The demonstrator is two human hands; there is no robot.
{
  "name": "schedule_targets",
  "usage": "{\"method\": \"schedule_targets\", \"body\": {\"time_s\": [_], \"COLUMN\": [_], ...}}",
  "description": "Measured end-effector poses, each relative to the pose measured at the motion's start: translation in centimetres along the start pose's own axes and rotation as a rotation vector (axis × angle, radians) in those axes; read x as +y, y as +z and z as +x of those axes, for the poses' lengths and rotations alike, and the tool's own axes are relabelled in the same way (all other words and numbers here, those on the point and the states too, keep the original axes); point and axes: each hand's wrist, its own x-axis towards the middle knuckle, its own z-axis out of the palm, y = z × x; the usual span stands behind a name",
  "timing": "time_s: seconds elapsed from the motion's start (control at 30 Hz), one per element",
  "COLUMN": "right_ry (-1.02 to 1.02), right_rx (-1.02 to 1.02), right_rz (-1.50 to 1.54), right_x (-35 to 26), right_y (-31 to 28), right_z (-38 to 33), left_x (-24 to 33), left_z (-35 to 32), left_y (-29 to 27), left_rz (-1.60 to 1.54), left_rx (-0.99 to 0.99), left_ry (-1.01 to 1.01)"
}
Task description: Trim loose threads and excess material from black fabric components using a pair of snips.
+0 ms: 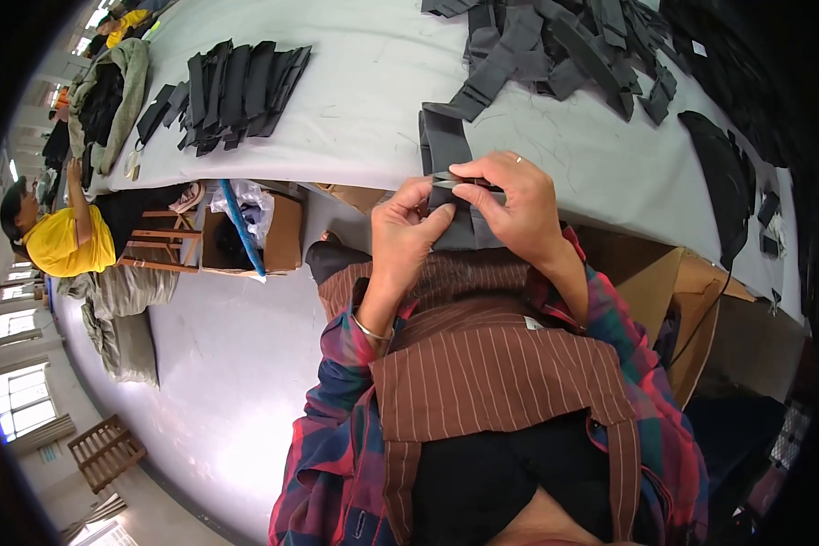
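Note:
At the table's front edge my left hand [403, 227] is closed, thumb and fingers pinching a dark grey fabric strip [448, 138]. The strip runs from the tabletop down over the edge towards my lap. My right hand [514, 202] is closed on small metal thread snips [445, 178], whose pointed blades lie across the strip beside my left fingertips. Most of the snips' body is hidden in my right fingers. Beyond my hands, a loose heap of similar dark grey strips [564, 55] touches the far end of the held strip.
A neater pile of dark strips [241, 91] lies on the white-covered table [355, 100] at left. Black fabric pieces [719, 173] lie at right. Below the table are open cardboard boxes [287, 232]. A person in yellow [59, 238] sits at far left.

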Motion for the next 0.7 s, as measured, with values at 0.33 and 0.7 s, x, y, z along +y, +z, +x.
{"method": "schedule_targets", "body": {"time_s": [0.33,0.7], "right_ry": [0.443,0.586], "right_rx": [0.045,-0.095], "right_rz": [0.591,0.957], "right_x": [1.1,0.3], "right_y": [-0.6,-0.1], "right_z": [0.2,0.3], "left_x": [1.6,2.1], "left_z": [-0.1,1.1], "left_y": [0.6,0.9], "left_rz": [0.199,0.336], "left_rx": [0.073,0.046], "left_ry": [0.101,0.289]}}
